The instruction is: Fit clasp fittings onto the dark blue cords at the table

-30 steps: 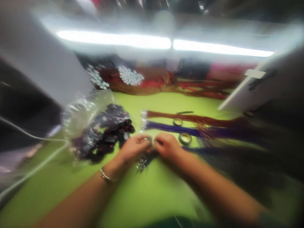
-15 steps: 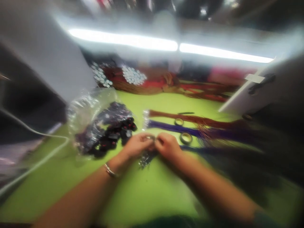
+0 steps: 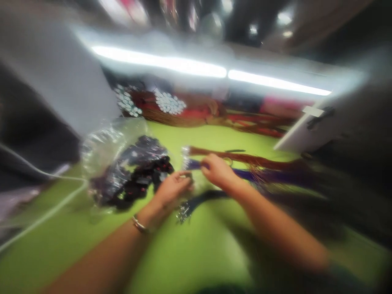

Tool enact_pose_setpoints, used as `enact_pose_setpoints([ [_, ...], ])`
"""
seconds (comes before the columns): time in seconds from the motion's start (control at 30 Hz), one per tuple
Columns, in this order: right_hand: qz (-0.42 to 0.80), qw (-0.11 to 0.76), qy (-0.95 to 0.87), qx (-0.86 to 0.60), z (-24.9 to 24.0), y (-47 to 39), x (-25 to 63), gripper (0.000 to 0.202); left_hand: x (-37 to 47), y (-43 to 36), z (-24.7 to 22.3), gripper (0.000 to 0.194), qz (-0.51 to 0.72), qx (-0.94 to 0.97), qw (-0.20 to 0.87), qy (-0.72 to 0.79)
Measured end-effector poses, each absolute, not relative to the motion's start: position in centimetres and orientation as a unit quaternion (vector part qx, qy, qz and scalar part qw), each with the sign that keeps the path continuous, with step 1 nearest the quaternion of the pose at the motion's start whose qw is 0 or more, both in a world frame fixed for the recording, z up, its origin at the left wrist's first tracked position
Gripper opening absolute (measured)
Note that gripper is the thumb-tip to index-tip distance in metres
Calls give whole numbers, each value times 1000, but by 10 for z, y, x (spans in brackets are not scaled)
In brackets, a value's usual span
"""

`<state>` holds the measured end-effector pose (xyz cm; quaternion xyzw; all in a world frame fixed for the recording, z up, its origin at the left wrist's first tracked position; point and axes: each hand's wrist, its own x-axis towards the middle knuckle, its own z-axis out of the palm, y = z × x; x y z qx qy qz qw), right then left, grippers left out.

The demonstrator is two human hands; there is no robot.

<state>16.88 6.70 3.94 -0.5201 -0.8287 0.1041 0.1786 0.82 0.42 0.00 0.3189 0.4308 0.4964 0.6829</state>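
My left hand [image 3: 174, 188], with a bracelet on its wrist, is closed on a small dark piece that is too blurred to name. It is just right of a clear plastic bag [image 3: 105, 141] and a pile of black parts [image 3: 139, 181]. My right hand [image 3: 216, 169] is over the purple wire bundle [image 3: 241, 174], its fingers pinched together; what they hold, if anything, is too small to tell. Below my hands a dark blue wire bundle [image 3: 205, 197] ends in shiny metal tips [image 3: 183, 213] on the green table [image 3: 183, 261].
A brown wire bundle [image 3: 275, 163] with a pale end lies behind my right hand, a tape roll [image 3: 228, 161] beside it. More wires [image 3: 196, 114] and white connectors [image 3: 170, 102] lie at the back. A white cable [image 3: 45, 210] crosses the left side.
My hands were together and have moved apart; my right hand has gone up and away from my left hand, over the purple wires. The whole view has shifted slightly.
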Motion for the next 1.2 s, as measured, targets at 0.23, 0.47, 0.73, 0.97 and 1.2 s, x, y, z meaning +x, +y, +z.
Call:
enact_pose_setpoints([
  [0.23, 34, 3, -776, -629, 37, 143, 162, 25, 6, 4, -4, 44, 489, 315, 697, 418],
  [0.47, 17, 4, -798, -603, 28, 167, 183, 23, 6, 6, -9, 42, 487, 323, 697, 415],
  [0.73, -15, 26, -830, -557, 52, 139, 189, 22, 5, 6, -10, 71, 510, 321, 674, 428],
  [0.97, -2, 24, -877, -479, 62, 83, 198, 14, 5, 5, -10, 95, 532, 375, 644, 403],
  [1.2, 124, 126, -875, -452, 42, 70, 160, 17, 6, 5, -16, 85, 524, 415, 625, 402],
])
